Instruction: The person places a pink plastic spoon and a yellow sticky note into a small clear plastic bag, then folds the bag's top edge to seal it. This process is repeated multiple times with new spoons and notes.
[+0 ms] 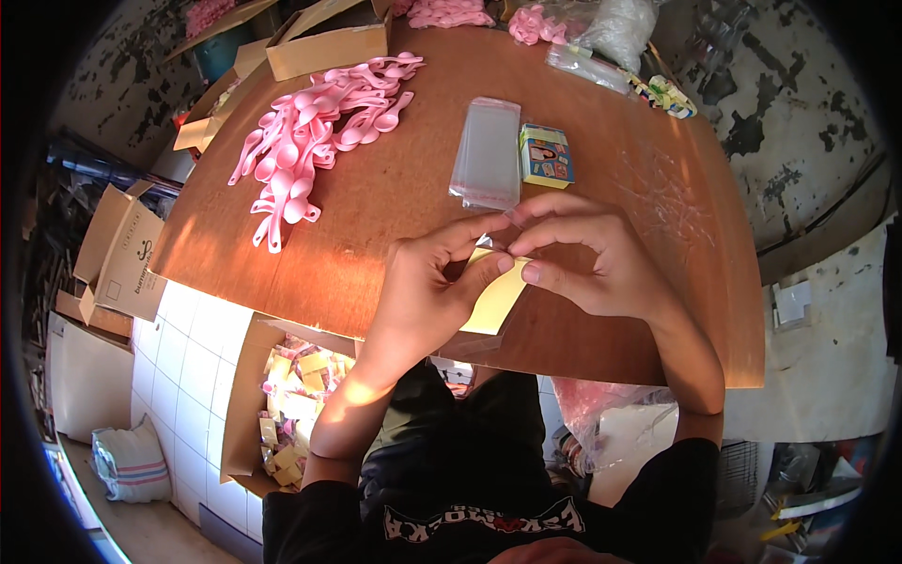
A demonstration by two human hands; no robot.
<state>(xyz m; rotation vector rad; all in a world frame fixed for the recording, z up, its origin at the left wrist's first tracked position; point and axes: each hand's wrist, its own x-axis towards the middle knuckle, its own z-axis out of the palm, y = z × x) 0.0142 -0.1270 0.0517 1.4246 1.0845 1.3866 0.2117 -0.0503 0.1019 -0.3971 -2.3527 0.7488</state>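
Over the table's near edge, both my hands hold a small clear plastic bag with a yellow card (pixel 495 303) in it. My left hand (pixel 427 282) pinches its upper edge between thumb and fingers. My right hand (pixel 587 249) grips the same edge from the other side, with finger and thumb at the transparent film. What else the bag holds, I cannot make out. Just beyond my hands lie a stack of clear plastic bags (pixel 489 150) and a stack of printed cards (pixel 547 155) with yellow edges.
Pink plastic spoons (pixel 305 132) are heaped on the left of the brown table (pixel 395 216). Thin clear strips (pixel 665 199) lie scattered at the right. An open cardboard box (pixel 329 42) stands at the far edge. Below the table, a carton (pixel 242 414) holds many packed pieces.
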